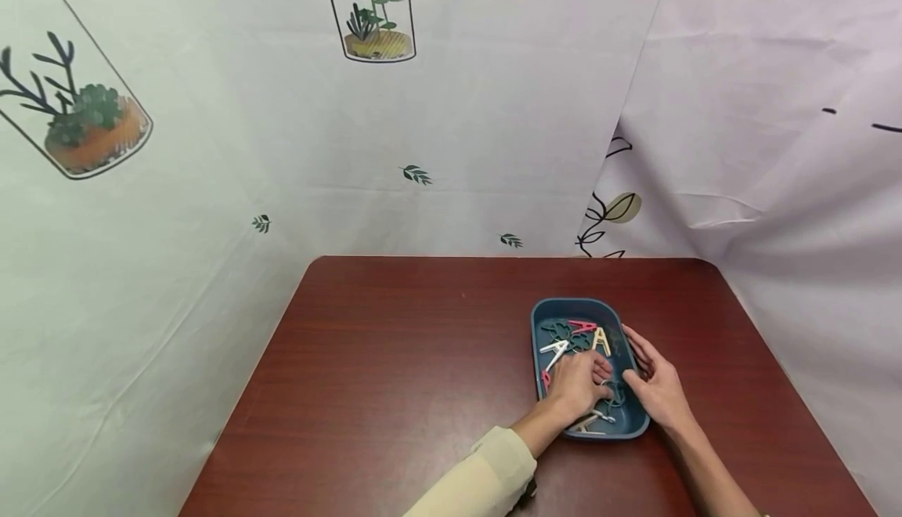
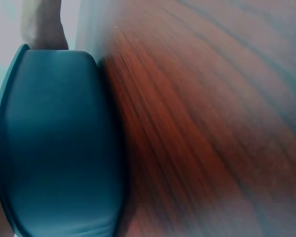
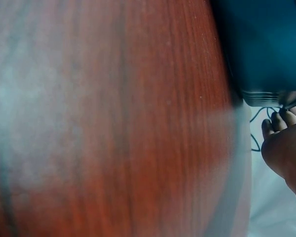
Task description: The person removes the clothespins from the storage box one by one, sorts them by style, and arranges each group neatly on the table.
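A blue rectangular tray [image 1: 579, 306] holds small clothespins and looped dark green pieces. My left hand [image 1: 574, 382] reaches inside, its thumb and fingers apart and loosely bent beside a dark green looped piece [image 1: 615, 394]; nothing shows between them. On the right side, my right hand [image 1: 661, 392] grips the tray's wall, thumb at the rim and fingers along the outside. Around the left hand lie a white clothespin [image 1: 556, 350], a red clothespin [image 1: 582, 327] and a cream clothespin [image 1: 601, 341]. The left wrist view shows the tray's outer wall [image 2: 64, 138].
The tray stands on a reddish-brown wooden table [image 1: 395, 360], toward its right side. More clips and a small pale piece [image 1: 604, 417] lie at the tray's near end. A white printed cloth [image 1: 458, 125] hangs behind the table and along its sides.
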Available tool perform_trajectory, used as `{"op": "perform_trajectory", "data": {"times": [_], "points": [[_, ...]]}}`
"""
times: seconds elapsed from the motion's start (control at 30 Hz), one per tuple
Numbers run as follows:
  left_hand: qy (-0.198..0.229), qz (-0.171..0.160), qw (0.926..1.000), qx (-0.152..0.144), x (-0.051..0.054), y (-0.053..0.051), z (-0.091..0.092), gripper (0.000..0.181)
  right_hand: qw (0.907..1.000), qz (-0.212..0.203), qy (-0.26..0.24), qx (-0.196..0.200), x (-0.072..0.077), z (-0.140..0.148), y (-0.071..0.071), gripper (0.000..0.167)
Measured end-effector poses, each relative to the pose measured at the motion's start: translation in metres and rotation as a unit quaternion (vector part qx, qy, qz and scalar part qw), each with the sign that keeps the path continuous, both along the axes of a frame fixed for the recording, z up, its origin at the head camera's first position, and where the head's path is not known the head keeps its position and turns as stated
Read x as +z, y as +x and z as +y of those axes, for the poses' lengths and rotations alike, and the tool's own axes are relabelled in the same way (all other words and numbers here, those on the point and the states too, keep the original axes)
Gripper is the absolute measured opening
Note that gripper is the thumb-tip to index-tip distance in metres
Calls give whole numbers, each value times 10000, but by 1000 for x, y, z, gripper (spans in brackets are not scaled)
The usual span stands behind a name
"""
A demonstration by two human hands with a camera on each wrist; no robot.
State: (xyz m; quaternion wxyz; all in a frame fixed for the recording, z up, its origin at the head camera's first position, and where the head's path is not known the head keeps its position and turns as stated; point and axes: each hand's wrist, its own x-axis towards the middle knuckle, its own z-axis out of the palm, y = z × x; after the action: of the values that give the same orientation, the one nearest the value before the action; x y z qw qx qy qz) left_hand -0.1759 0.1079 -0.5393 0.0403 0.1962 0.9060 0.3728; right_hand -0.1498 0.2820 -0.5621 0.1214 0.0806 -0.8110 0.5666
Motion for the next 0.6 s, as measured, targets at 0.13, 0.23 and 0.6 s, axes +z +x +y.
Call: {"op": "perform_trajectory", "data": {"times": [0.13, 0.23, 0.6], "points": [[961, -548, 9939, 5, 2, 1, -2, 24, 10000, 21, 31, -20, 1, 0, 0, 73], [1461, -832, 9857, 62, 2, 1, -3, 22, 10000, 45, 65, -42, 0, 0, 0, 72], [2170, -830, 9710, 573, 3, -1, -2, 19, 9999, 107, 57, -29, -2, 0, -1, 72]]}}
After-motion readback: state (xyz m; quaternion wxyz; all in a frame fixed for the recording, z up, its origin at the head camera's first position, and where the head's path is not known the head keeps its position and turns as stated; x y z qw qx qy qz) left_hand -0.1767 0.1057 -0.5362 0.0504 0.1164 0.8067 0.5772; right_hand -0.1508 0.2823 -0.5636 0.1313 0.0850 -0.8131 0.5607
